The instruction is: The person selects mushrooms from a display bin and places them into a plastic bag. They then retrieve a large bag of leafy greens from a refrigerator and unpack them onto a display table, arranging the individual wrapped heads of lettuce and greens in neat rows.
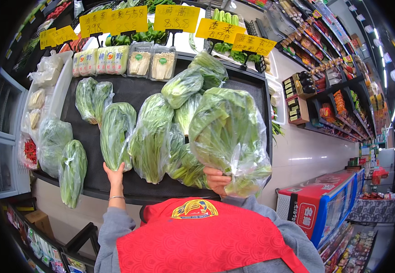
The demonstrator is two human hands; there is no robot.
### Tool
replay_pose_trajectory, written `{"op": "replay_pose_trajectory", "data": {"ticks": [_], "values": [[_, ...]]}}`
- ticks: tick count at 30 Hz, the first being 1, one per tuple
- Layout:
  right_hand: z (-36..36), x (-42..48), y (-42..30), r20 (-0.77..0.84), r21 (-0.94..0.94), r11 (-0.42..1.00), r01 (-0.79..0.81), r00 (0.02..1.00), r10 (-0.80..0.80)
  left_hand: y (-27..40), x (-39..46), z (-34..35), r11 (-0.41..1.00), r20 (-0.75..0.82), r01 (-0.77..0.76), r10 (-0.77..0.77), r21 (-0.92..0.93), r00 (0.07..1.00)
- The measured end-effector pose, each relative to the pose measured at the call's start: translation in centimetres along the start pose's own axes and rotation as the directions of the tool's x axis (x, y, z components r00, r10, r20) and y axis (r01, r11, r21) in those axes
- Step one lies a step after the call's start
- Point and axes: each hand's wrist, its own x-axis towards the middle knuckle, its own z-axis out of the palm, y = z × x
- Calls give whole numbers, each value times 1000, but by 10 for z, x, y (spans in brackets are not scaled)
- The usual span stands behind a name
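Note:
My right hand grips the lower end of a large clear bag of leafy greens, raised above the black display shelf. My left hand is at the stem end of a slimmer bag of long-leaf greens, with fingers and thumb around its base. Between the two hands lie a tall bag of greens and a bag with thick green stems. Behind them, a bagged leafy head rests on other bagged vegetables.
Packs of enoki mushrooms and wrapped cabbages line the shelf's back, below yellow price signs. On the left stand a white bin and bagged greens overhanging the front edge. A red freezer stands to the right.

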Motion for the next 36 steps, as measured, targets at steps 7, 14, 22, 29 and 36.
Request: {"op": "replay_pose_trajectory", "data": {"ticks": [7,14,22,29,36], "values": [[-17,-19,-16,-128,6,967,-255,959,253,-29,37,-8,903,198,257,-197,-345,960],[-23,-50,-14,-59,-3,1000,-2,998,2,-7,20,-63,846,309,271,-133,-459,942],[-24,-95,-25,-106,-138,982,130,984,-145,-23,0,-186,902,272,193,-89,-386,958],[-24,-119,-27,-195,-107,983,148,967,-167,-13,-12,-179,611,-214,-282,610,739,763],[-1,-107,-6,-251,-223,961,161,944,-216,23,-118,30,654,408,-638,495,406,767]]}}
